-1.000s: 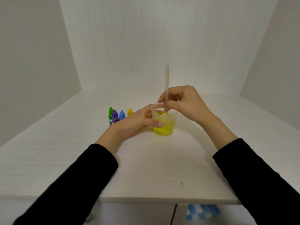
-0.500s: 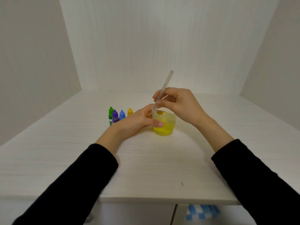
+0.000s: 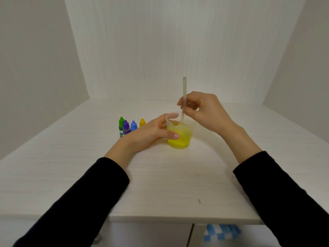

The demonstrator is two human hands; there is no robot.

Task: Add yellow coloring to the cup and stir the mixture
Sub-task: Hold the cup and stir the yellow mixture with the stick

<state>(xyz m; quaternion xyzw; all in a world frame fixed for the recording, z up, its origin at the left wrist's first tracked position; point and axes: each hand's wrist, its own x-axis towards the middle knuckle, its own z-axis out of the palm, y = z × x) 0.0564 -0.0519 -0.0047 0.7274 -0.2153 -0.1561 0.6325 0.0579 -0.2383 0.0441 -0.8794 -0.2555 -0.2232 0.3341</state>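
**In the cup, the stick stands almost upright under the right hand**

At the middle of the desk point(image 3: 160, 175) sits the clear cup point(image 3: 179, 134), holding bright yellow liquid. The left hand point(image 3: 151, 132) wraps the cup's near-left wall, thumb across the front, clenched on it to steady it. The right hand point(image 3: 204, 111) hovers just above and to the right of the rim, its grip pinched on the stick point(image 3: 184, 97) about midway along its length. The stick's long axis runs nearly vertical, leaning slightly left at the bottom, with the lower end dipped in the liquid near the cup's centre. So the liquid lies straight down from the pinch, and stirring likely means circling that lower tip while the left hand keeps the cup from sliding. Four dropper bottles point(image 3: 130, 126) stand in a row just left of the left hand, the yellow one nearest the cup.
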